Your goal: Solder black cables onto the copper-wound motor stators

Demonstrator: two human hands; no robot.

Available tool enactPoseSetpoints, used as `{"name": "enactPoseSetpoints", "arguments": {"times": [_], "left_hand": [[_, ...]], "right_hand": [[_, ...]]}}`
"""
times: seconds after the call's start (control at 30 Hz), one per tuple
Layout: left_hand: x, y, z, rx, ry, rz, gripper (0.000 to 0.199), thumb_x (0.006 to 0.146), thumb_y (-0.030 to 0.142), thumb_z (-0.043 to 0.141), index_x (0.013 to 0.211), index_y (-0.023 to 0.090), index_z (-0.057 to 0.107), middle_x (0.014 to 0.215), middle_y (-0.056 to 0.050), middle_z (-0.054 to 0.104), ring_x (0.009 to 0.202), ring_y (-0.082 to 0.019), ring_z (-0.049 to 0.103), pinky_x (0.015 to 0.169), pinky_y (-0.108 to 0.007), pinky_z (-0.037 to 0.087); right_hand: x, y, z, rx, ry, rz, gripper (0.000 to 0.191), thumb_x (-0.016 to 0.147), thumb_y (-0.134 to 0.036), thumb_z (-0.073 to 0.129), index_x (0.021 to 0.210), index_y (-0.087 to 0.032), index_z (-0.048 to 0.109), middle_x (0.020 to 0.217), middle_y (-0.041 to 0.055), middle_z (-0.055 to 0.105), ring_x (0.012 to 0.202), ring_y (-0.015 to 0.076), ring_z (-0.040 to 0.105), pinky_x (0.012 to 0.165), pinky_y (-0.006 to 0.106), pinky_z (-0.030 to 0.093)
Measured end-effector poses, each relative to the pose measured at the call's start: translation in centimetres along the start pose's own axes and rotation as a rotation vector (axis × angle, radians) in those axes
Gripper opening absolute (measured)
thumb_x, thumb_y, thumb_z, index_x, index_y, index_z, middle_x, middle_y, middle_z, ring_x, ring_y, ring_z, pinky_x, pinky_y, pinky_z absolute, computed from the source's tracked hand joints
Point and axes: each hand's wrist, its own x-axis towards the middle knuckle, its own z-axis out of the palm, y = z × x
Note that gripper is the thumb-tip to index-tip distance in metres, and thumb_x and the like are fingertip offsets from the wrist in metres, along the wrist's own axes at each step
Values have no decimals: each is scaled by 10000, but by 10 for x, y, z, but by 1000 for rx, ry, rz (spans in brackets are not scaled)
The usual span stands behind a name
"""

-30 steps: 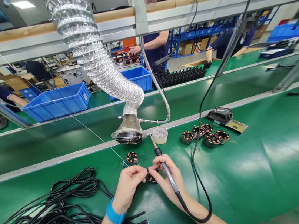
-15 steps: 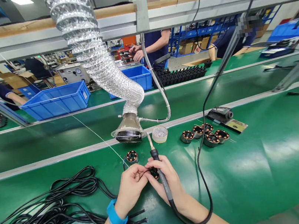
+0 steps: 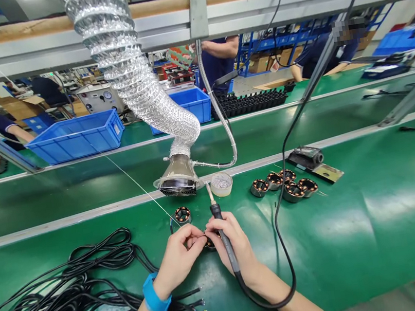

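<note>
My right hand holds a soldering iron, its tip pointing away from me near the fume hood. The right thumb and fingertips also reach to a small wound motor stator, mostly hidden beneath both hands. My left hand, with a blue wristband, is closed in a pinch at the stator's left side, fingertips meeting the right ones. What it pinches is too small to make out. A thin pale wire runs down behind the left hand. Another stator stands just beyond it.
A fume hood hangs on a silver duct. By it sits a round tub. Several stators and a metal fixture stand right. Black cables pile left. The iron's cord loops right. Co-workers sit beyond.
Both hands have shifted slightly, and the fingertips have drawn together over the stator, which has turned or moved a little left. The iron stays in the right hand. A co-worker's hands behind have lifted.
</note>
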Motion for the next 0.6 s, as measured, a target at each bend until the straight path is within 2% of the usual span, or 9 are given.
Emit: {"name": "enactPoseSetpoints", "arguments": {"times": [0.13, 0.2, 0.3, 0.37, 0.43, 0.6], "left_hand": [[0, -1, -3, -3, -41, 15, 207, 891, 355, 584, 789, 176, 600, 725, 10, 522, 688, -130, 455, 640, -227, 385], [0, -2, -4, -57, -87, -38, 219, 897, 388, 572, 823, 182, 587, 695, 22, 507, 632, -119, 463, 579, -216, 385], [0, -2, -4, -147, -120, -139, 254, 881, 435, 589, 856, 183, 579, 639, 51, 468, 482, -74, 373, 443, -192, 283], [0, 1, -3, -183, -82, -178, 277, 850, 444, 631, 842, 168, 605, 647, 47, 495, 462, -55, 330, 430, -189, 246], [0, 3, -3, -211, -25, -213, 292, 818, 441, 668, 819, 151, 641, 657, 30, 540, 474, -54, 340, 443, -191, 260], [3, -2, -3, -197, 115, -239, 259, 757, 392, 717, 755, 134, 690, 671, -11, 634, 553, -99, 481, 535, -215, 374]], "right_hand": [[-2, 1, -1, 1, 2, 21, 242, 928, -81, 485, 1077, -259, 552, 1006, 39, 498, 920, 160, 584, 808, 298, 537], [-3, 2, -1, 5, 3, 27, 241, 926, -81, 490, 1074, -260, 552, 1008, 39, 499, 937, 165, 586, 811, 298, 539], [-5, 4, 0, 6, 7, 28, 236, 926, -81, 492, 1071, -258, 552, 1011, 43, 497, 948, 168, 588, 820, 303, 538], [-6, 4, 2, -2, 14, 21, 235, 925, -83, 499, 1073, -257, 556, 1007, 43, 495, 927, 164, 591, 815, 306, 538], [-8, 6, 5, -14, 23, 4, 242, 923, -83, 507, 1082, -257, 561, 1000, 42, 494, 906, 159, 592, 811, 308, 539], [-11, 12, 12, -19, 30, -38, 257, 920, -89, 521, 1109, -252, 583, 1018, 47, 515, 933, 161, 615, 840, 308, 544]]}}
